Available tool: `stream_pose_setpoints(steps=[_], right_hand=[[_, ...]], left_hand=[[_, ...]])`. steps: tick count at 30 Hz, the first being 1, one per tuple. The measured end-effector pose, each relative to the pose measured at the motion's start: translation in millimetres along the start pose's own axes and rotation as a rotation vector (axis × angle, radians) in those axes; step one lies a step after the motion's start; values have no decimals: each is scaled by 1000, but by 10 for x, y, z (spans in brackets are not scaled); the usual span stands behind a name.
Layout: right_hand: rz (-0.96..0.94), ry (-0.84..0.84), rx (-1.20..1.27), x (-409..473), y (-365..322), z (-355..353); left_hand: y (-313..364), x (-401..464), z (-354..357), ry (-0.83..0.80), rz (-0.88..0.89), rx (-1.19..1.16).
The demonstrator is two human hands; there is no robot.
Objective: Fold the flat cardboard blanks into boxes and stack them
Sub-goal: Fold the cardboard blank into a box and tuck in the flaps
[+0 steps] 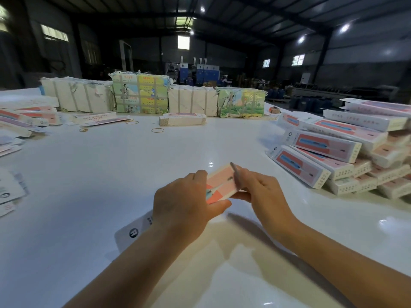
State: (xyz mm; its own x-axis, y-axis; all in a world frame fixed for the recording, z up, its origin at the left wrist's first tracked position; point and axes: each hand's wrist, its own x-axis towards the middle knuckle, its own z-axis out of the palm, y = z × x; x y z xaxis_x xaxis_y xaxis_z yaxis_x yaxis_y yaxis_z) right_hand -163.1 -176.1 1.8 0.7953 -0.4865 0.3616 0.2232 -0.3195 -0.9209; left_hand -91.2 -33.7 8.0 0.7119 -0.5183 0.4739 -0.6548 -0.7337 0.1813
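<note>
Both hands hold one pink and white cardboard box blank (pixel 222 182) just above the white table (pixel 133 165), near its middle front. My left hand (pixel 189 203) grips its near part, fingers over the top and thumb underneath. My right hand (pixel 260 192) grips its far right end, where a small flap stands up. The blank's white hanger end (pixel 135 231) sticks out below my left wrist. A stack of folded boxes (pixel 347 150) lies at the right. A low pile of flat blanks (pixel 182 118) sits at the back middle.
Wrapped bundles (pixel 140 94) line the table's far edge. Loose blanks and boxes (pixel 24 118) are spread along the left side, with more at the left edge (pixel 9 190). Rubber bands (pixel 157 130) lie on the table behind the hands. A dim warehouse lies beyond.
</note>
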Motion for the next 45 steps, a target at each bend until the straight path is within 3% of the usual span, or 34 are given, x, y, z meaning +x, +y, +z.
stream_pose_setpoints(steps=[5, 11, 17, 30, 34, 37, 43, 45], right_hand=[[139, -64, 316, 43, -76, -39], [141, -95, 362, 68, -84, -60], [149, -106, 268, 47, -75, -100], [67, -75, 23, -31, -101, -113], [-60, -83, -305, -103, -62, -59], [-134, -62, -407, -168, -59, 3], [44, -13, -127, -93, -77, 19], [34, 22, -141, -72, -63, 1]], left_hand=[[-7, -18, -41, 79, 73, -8], [-68, -12, -56, 113, 160, -16], [-109, -10, -88, 154, 286, -43], [-92, -3, -68, 202, 472, 174], [-66, -19, -32, 194, 438, 193], [-42, -18, -5, 212, 382, 172], [-34, -5, -18, 223, 235, 20], [-27, 1, -10, 188, 146, 3]])
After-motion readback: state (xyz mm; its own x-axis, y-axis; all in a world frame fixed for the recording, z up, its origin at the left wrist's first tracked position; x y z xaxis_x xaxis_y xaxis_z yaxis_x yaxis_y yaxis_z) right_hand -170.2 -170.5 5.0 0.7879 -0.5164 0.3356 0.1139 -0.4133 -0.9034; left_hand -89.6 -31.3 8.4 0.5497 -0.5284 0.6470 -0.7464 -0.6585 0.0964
